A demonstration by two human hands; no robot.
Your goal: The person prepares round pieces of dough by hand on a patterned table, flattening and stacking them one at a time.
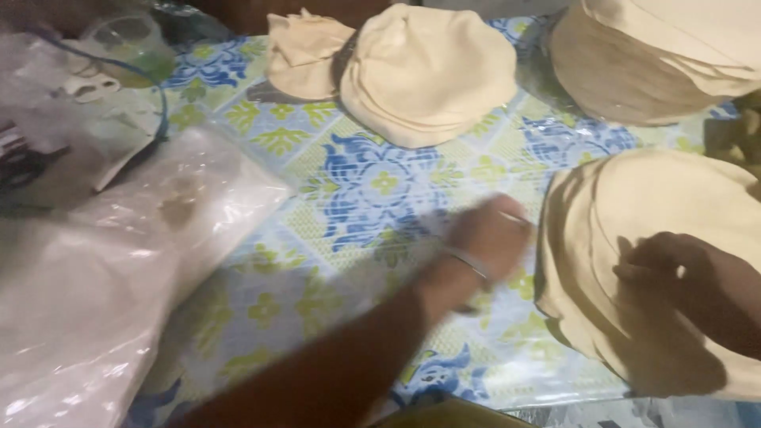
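Flatbreads lie under right hand.

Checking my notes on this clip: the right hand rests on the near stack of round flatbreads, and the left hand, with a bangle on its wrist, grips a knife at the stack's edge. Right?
Not quite. The head view shows no knife: the left hand reaches bare to the edge of the stack of flatbreads. The right hand does rest on it, and the bangle is there.

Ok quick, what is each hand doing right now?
Left hand: blurred at the edge of the near stack of flat breads; grip cannot be told.
Right hand: resting flat on top of that stack, open.
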